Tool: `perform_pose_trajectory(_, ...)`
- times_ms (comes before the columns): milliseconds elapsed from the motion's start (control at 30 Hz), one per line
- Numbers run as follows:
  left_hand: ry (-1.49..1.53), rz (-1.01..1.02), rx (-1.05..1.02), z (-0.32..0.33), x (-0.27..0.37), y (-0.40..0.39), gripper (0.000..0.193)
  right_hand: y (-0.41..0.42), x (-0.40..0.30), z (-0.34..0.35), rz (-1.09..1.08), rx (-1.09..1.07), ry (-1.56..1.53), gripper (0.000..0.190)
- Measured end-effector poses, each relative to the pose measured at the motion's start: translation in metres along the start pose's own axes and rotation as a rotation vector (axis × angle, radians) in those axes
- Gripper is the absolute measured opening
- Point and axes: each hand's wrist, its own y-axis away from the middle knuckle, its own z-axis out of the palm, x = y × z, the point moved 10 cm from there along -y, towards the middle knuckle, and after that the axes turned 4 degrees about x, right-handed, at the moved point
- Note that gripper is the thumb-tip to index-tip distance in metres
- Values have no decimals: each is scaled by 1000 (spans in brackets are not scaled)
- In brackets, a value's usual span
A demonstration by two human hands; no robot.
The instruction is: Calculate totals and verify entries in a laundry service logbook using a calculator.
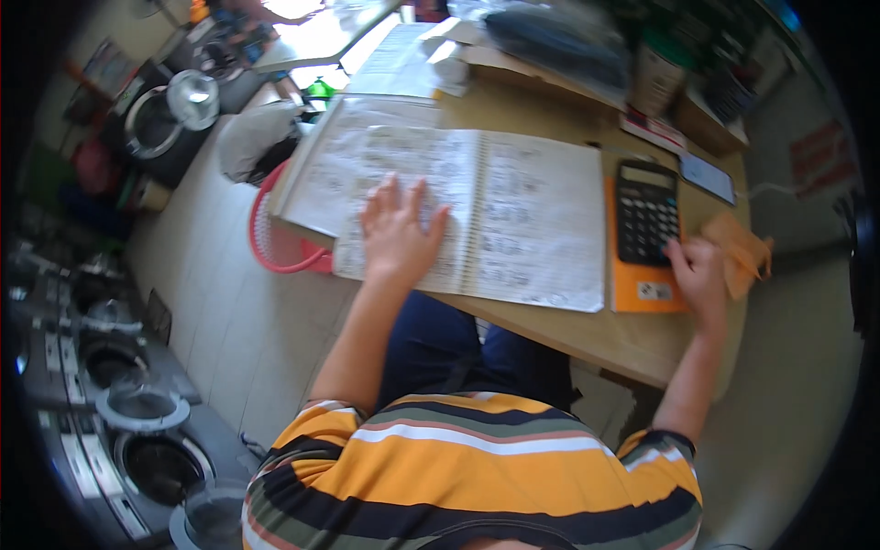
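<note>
A spiral-bound notebook (543, 220) lies spread on the wooden table, both pages covered in handwriting. My left hand (402, 230) rests flat on its left page, fingers apart and holding nothing. At the notebook's right, a black desktop calculator (647, 213) sits on an orange booklet (646, 289) with a small printed label. My right hand (700, 275) is mostly curled, with one digit touching the calculator's lower right keys. Nothing shows inside that hand. Another written book (320, 158) lies partly under the notebook's left side.
A smartphone (708, 177) and a crumpled orange wrapper (735, 247) lie on the table (660, 350). Cardboard boxes (536, 69) and a green-lidded container (660, 69) stand behind. A pink plastic basket (271, 237) is left of the table. Front-loading washing machines (165, 460) with doors ajar line the left.
</note>
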Motion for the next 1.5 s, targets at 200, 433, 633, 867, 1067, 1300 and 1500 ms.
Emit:
perform_pose_trajectory(200,82,7,-20,0,-8,19,61,0,-22,11,-41,-105,-129,39)
perform_pose_trajectory(433,43,-38,-63,-14,-10,33,65,-4,-20,13,-4,-37,-198,36)
perform_pose_trajectory(633,52,-23,-78,-12,-5,33,65,-4,-38,11,-32,-3,-222,26)
perform_pose_trajectory(867,-14,-56,-7,-19,-16,34,58,-10,-53,13,-93,18,-243,17)
perform_pose_trajectory(1067,-1,19,1,-15,-7,31,58,-4,-62,19,-133,-2,-187,16)
perform_pose_trajectory(1300,-14,18,1,-16,-5,33,59,-5,-69,24,-209,68,1,16)
perform_pose_trajectory(1500,-24,12,-4,-15,-6,33,59,-5,-49,20,-126,70,3,18)
